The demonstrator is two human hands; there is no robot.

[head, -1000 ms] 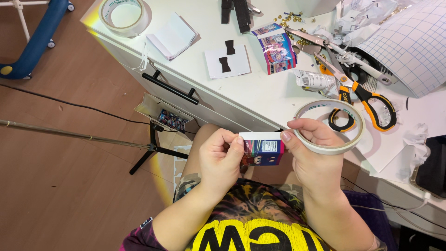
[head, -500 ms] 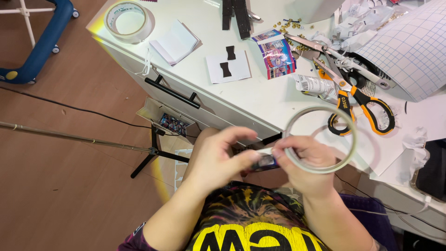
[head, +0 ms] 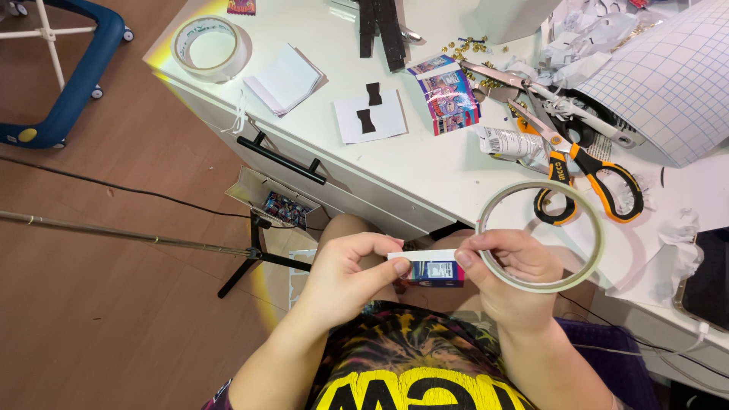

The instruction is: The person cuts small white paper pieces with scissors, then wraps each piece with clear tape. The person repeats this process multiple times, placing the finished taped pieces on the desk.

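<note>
Hands come first, close to the body. The left hand (head: 345, 273) pinches one end of a small box (head: 434, 271), and the right hand (head: 510, 267) pinches the other end, so both grips are closed on it. A thin tape ring (head: 541, 235) hangs around the right fingers. A white strip lies along the top of the box; it looks like the taping is partly done, and I cannot tell if the other sides are covered.

Further off is the white bench (head: 425, 163). Orange scissors (head: 588, 163) lie at 1 o'clock from the box. A white card (head: 372, 119) with two black bits lies at 12 o'clock, with a bright packet (head: 448, 95) beside it. A wide tape roll (head: 209, 47) sits at 10 o'clock. No open container shows what is inside.
</note>
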